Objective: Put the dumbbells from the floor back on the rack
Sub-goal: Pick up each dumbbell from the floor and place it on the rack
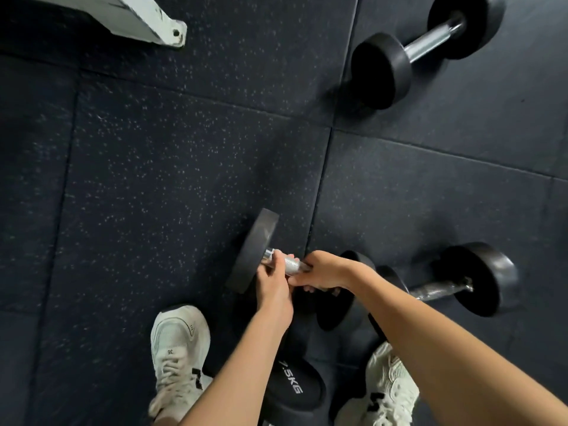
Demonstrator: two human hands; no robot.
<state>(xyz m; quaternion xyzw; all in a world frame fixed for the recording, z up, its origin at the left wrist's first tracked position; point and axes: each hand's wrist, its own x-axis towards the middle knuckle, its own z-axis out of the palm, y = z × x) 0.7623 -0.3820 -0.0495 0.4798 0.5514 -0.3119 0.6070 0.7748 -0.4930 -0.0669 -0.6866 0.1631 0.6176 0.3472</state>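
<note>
floor mats (172, 167): dark blue-grey, pale speckles
dumbbell heads (381, 70): matt black
dumbbell handles (428, 44): silver, knurled
weight marking (290, 376): white on black
shoes (178, 348): off-white, black logo
frame foot (144, 16): chipped white

Floor (184, 179) carries all items. Held dumbbell (261, 256) sits at centre, just ahead of the person's feet; left hand (275, 284) and right hand (322, 272) both wrap its handle, left hand nearer the far-left head, right hand just beside it on the right. Second dumbbell (442, 287) lies on the floor to the right, its near head just beside the right hand. Third dumbbell (427, 50) lies far right, well apart from both. Fourth dumbbell (292, 385) lies between left shoe (178, 358) and right shoe (387, 392), under the forearms. Frame foot (153, 23) is at far left.
</note>
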